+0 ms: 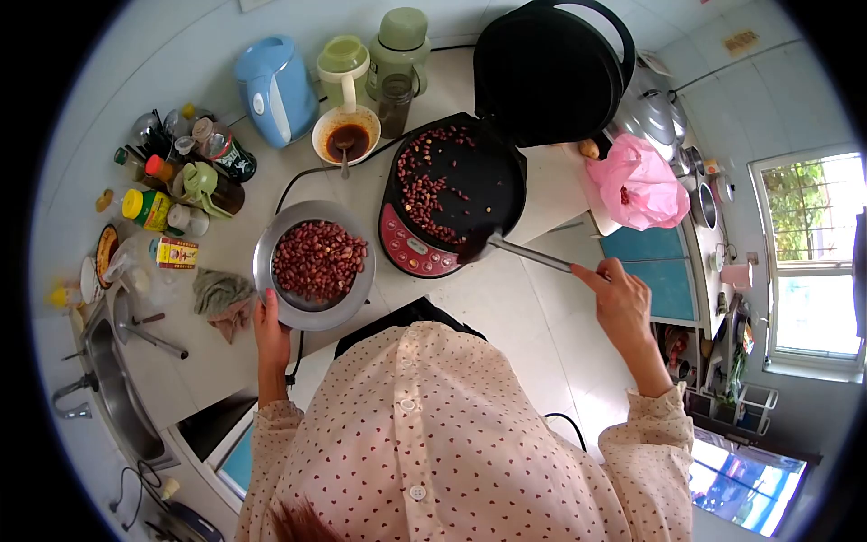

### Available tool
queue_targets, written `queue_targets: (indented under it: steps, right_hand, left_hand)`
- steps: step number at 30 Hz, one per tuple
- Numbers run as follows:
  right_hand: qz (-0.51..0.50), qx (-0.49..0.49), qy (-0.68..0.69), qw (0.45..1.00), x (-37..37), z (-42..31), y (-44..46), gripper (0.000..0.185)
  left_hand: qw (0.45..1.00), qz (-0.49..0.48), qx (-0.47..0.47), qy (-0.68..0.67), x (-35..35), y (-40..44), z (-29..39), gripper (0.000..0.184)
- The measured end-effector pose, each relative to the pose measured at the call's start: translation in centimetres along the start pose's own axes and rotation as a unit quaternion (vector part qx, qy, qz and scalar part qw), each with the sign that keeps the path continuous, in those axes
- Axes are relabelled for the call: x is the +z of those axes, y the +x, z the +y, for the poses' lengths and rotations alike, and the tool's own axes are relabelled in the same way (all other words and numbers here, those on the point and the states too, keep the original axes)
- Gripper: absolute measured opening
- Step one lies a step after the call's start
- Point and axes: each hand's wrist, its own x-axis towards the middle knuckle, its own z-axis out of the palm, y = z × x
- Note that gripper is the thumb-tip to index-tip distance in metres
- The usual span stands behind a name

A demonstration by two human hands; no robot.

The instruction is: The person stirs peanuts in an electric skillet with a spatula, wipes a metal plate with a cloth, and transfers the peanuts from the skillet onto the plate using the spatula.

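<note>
Left fingers grip a bowl, right fingers a spatula; bowl and pan hold peanuts.

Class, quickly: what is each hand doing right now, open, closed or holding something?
Left hand: holding the metal bowl of peanuts by its rim.
Right hand: closed around the spatula handle.

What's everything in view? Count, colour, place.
electric pan: 1, black, centre
metal bowl: 1, silver, left
peanuts: many, red, bowl and pan
utensil: 1, silver handle, centre right
kettle: 1, blue, back
flasks: 2, green, back
sauce bowl: 1, white, back
bag: 1, pink, right
cloth: 1, grey, left
sink: 1, silver, far left
bottles: several, mixed, back left
window: 1, white frame, right
left hand: 1, cream sleeve, bowl rim
right hand: 1, cream sleeve, utensil
</note>
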Motion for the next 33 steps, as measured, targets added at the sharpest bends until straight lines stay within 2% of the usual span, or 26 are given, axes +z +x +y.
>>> queue_targets:
  steps: [3, 5, 7, 13, 15, 19, 21, 22, 24, 29, 33]
  right_hand:
    - [0.016, 0.012, 0.027, 0.999, 2.7, -1.1, 1.0, 0.044]
    - [0.028, 0.079, 0.050, 0.995, 4.1, -1.7, 2.7, 0.044]
    - [0.021, 0.093, 0.042, 0.995, 4.9, -2.0, 4.8, 0.046]
    - [0.047, 0.117, -0.073, 0.989, 5.7, -3.3, 11.5, 0.040]
    - [0.011, 0.126, -0.116, 0.985, 5.3, -3.7, 13.0, 0.038]
    - [-0.014, 0.126, -0.134, 0.983, 4.3, -5.6, 15.8, 0.031]
    - [-0.105, 0.104, -0.126, 0.981, 3.7, -6.8, 17.5, 0.023]
    - [-0.105, 0.103, -0.128, 0.981, 3.1, -7.6, 18.3, 0.023]
    - [-0.175, 0.092, -0.092, 0.976, 1.6, -9.5, 19.7, 0.016]
    - [-0.160, 0.078, -0.079, 0.981, 1.7, -12.6, 21.4, 0.016]
    - [-0.147, 0.014, -0.082, 0.986, 0.8, -14.0, 20.4, 0.011]
  left_hand:
    - [1.000, -0.002, -0.003, -0.004, 0.4, 0.1, 0.3, 0.047]
    - [1.000, 0.000, -0.005, -0.008, 0.4, 0.3, 0.4, 0.047]
    - [1.000, -0.005, -0.006, -0.009, 0.2, 0.4, 0.3, 0.047]
    - [1.000, -0.001, 0.007, -0.026, -0.2, 0.4, 0.0, 0.047]
    - [1.000, -0.003, 0.009, -0.028, -0.4, 0.2, 0.0, 0.046]
    - [1.000, -0.002, 0.005, -0.025, -1.7, 0.4, -0.9, 0.044]
    - [1.000, -0.003, 0.010, -0.029, -1.7, 0.3, -0.7, 0.043]
    - [0.999, -0.004, 0.014, -0.033, -1.6, 0.2, -0.6, 0.041]
    - [0.999, -0.001, 0.018, -0.040, -1.7, 0.2, -0.6, 0.040]
    - [0.998, 0.004, 0.019, -0.053, -2.1, 0.3, -0.4, 0.038]
    - [0.998, 0.013, 0.013, -0.054, -2.4, 0.4, -0.4, 0.036]
